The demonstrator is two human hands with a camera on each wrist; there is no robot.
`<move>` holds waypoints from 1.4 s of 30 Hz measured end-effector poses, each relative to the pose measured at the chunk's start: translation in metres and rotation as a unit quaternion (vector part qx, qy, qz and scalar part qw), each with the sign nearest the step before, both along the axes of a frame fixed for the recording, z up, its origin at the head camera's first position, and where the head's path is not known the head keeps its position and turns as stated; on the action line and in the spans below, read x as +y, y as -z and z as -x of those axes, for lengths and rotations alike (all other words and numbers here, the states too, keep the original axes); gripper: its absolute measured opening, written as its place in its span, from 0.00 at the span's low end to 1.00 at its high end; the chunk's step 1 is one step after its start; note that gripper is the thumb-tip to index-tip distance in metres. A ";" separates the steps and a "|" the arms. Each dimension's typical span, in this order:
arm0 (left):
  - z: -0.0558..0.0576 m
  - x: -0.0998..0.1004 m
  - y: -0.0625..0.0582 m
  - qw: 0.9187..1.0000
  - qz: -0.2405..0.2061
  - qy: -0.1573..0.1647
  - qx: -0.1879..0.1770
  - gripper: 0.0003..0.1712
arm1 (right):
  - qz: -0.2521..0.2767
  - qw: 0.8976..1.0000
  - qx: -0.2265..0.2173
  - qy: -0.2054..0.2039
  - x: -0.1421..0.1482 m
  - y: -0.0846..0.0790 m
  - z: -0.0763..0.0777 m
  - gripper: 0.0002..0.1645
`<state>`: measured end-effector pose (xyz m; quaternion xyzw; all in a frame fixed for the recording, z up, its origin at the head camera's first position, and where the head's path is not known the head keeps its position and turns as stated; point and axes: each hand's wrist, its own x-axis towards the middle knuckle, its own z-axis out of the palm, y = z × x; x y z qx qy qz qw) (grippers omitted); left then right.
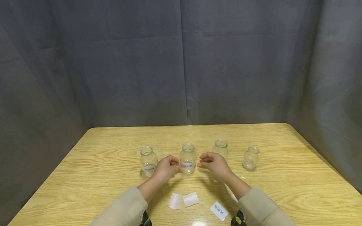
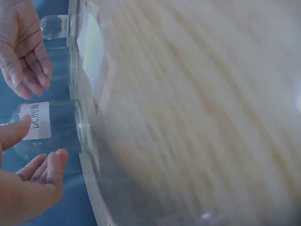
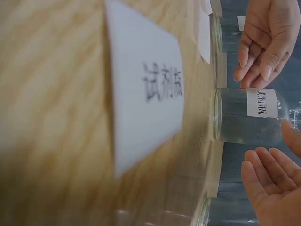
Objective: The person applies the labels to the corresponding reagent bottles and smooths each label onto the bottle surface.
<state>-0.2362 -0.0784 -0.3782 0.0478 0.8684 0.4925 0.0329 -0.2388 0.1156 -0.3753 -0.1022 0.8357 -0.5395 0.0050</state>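
Observation:
Between my two hands stands a clear glass jar (image 1: 188, 156) with a white label (image 3: 262, 102) of handwritten characters on its front. On its left side is my left hand (image 1: 166, 169), fingers loosely bent and apart from the glass; its thumb overlaps the label's edge in the head view. My right hand (image 1: 216, 164) hovers on the other side, palm toward the jar, holding nothing. Another labelled glass jar (image 1: 147, 158) stands just left of my left hand. Behind my right hand is a further glass jar (image 1: 221, 150), partly hidden by it.
A smaller glass jar (image 1: 250, 158) stands at the right of the wooden table (image 1: 107, 157). Nearer to me lie two pale paper slips (image 1: 175, 201) and a white card (image 1: 219, 211) with handwriting. Another slip is partly covered by the right sleeve (image 1: 261, 205).

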 end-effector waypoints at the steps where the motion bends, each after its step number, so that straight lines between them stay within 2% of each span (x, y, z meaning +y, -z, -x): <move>1: -0.002 0.000 -0.001 1.000 0.000 0.003 -0.002 0.20 | -0.004 1.000 0.001 -0.005 0.001 0.000 -0.001 0.18; 8: -0.014 0.001 -0.004 0.999 -0.031 0.036 -0.024 0.17 | -0.012 0.999 -0.007 -0.033 0.011 0.000 -0.011 0.21; 14: -0.019 0.003 -0.006 0.995 -0.057 0.078 -0.033 0.18 | -0.009 0.996 -0.011 -0.084 0.020 -0.002 -0.020 0.24; 18: -0.022 0.007 -0.007 0.993 -0.060 0.100 -0.035 0.18 | -0.017 0.994 -0.015 -0.108 0.025 -0.003 -0.026 0.26; 25: -0.028 0.017 -0.009 0.989 -0.064 0.122 -0.046 0.17 | -0.040 0.991 -0.034 -0.120 0.036 -0.003 -0.037 0.26; 33: -0.033 0.028 -0.006 0.986 -0.073 0.129 -0.071 0.15 | -0.055 0.980 -0.055 -0.183 0.048 0.002 -0.047 0.24; 42: -0.038 0.037 -0.003 0.982 -0.041 0.167 -0.082 0.13 | -0.078 0.969 -0.074 -0.223 0.054 0.004 -0.054 0.24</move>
